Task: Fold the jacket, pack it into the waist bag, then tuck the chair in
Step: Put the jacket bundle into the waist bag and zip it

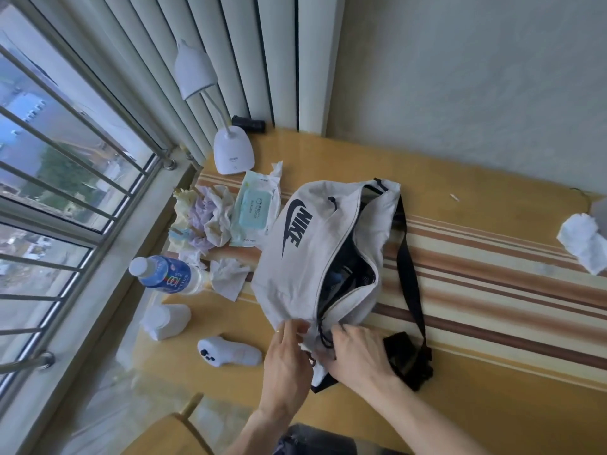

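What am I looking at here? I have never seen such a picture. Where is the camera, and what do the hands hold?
The camera sits on a person's head and looks down at a table. No machine is here, only two bare hands. The left hand and the right hand pinch the near end of a white waist bag, beside its zip. The zip is open; something dark lies inside. Around the bag lie a lamp, a wipes pack, a bottle, tissues and a white controller. A chair shows at the bottom.

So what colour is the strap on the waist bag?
Black, seen in the head view: the strap runs down the right side of the light grey waist bag.
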Tool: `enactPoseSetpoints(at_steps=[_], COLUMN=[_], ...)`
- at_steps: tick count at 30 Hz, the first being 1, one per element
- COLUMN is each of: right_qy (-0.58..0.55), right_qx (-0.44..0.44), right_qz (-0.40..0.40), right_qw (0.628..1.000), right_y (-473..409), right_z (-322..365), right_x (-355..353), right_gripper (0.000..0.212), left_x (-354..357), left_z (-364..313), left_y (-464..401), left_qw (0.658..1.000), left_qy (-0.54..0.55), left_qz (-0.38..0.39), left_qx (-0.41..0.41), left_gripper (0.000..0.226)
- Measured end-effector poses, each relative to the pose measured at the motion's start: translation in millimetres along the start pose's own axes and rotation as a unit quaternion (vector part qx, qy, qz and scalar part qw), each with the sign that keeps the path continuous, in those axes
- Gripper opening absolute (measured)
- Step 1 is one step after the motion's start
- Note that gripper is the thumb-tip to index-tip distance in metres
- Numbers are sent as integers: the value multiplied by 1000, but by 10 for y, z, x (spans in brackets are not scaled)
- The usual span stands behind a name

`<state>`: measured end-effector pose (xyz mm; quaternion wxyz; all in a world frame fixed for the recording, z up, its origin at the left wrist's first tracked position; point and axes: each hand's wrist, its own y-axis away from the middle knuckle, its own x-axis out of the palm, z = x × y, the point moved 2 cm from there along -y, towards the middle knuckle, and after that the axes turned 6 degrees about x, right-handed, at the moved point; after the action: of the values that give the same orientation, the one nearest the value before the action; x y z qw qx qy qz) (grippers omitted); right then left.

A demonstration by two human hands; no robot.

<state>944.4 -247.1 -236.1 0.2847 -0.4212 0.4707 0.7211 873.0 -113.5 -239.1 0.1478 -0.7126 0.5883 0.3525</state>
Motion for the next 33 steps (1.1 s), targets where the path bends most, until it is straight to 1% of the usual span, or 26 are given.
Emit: enactPoseSetpoints(at_steps=[2, 3, 6, 9, 11, 12, 13, 14, 18, 22, 25, 27, 30, 32, 33], right_qy=[-9, -29, -128, -170, -177, -177, -176, -172, -179, -192, -244, -265, -301, -339, -359], right_qx=[1, 4, -16, -35, -55, -62, -64, -61, -20, 48, 95, 130, 211, 265, 282], right_qz=[11, 7, 74, 97, 112, 119, 129, 136, 174, 189, 172, 145, 59, 3, -11], right_qw=[1000, 1000, 989, 980, 976, 975, 974, 974, 968, 962, 950, 944, 928, 903, 890], right_y=[-110, -150, -104, 65, 166, 193, 192, 159, -192, -761, -1267, -1588, -2033, -2215, -2255], right_z=[102, 119, 100, 101, 146, 170, 186, 181, -53, -290, -503, -659, -911, -1057, -1106], right_x=[88, 62, -182, -488, -644, -712, -794, -892, -1323, -1561, -1634, -1687, -1854, -1976, -1997], right_gripper=[16, 13, 37, 43, 46, 48, 50, 50, 45, 40, 38, 36, 37, 39, 38], left_x=[47, 45, -21, -46, -41, -50, -50, -60, -64, 19, 53, 63, 75, 78, 85], left_z=[42, 52, -2, -86, -132, -163, -175, -183, -129, -102, -63, 1, 107, 142, 145], left_y=[56, 60, 30, -30, -81, -105, -117, -113, 3, 37, 30, 35, 66, 86, 84], left_qw=[1000, 999, 999, 997, 996, 996, 995, 994, 986, 982, 983, 984, 984, 985, 985], left_qy=[-18, -17, -17, -50, -73, -75, -83, -88, -125, -169, -167, -162, -153, -144, -140], left_qz=[20, 27, 31, 35, 10, -8, -25, -29, -3, 21, 44, 64, 86, 96, 96], left_qx=[-15, -17, 16, 54, 51, 43, 47, 56, 109, 85, 64, 49, 24, 9, 4], left_gripper=[57, 53, 33, 29, 13, 15, 24, 28, 34, 42, 45, 45, 43, 40, 38])
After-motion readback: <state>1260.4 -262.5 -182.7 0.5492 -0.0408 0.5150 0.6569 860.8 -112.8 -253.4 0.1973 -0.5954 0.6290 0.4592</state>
